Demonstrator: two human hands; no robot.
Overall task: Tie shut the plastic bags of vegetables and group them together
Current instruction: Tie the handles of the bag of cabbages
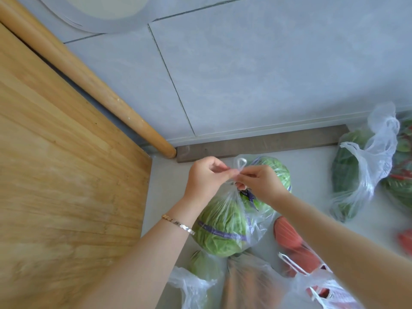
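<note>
Tiled wall [267,74]: pale grey, large tiles, fills the upper field. Wooden panel [55,175]: light grain, takes up the whole left side. Round wooden pole [89,81]: runs diagonally along the panel's edge, its end near the dark baseboard strip [267,143] at the foot of the wall. Floor [167,186]: pale, carries all the bags. Cabbage bag [225,224]: clear plastic, two green heads with purple bands inside; sits at centre on the floor just in front of the baseboard, its neck gathered and drawn upward. Bag of dark greens [356,175]: at right against the wall, mouth loose and open, well apart from the cabbage bag. Bag of red items [296,248]: lower right, just beside the cabbage bag, white handles lying slack. Bag with orange-brown contents [245,282]: bottom centre, touching the cabbage bag; contents blurred. Small bag with a green item [200,266]: bottom, left of the last. Left hand [205,177]: fingers curled, thumb and forefinger pinching the twisted plastic at the neck of the cabbage bag. Right hand [260,181]: fingers curled, pinching the same neck from the opposite side, fingertips meeting the left. Bracelet [177,224]: gold links, on the left wrist. Plastic loop [241,162]: small, stands up above the pinched fingers.
</note>
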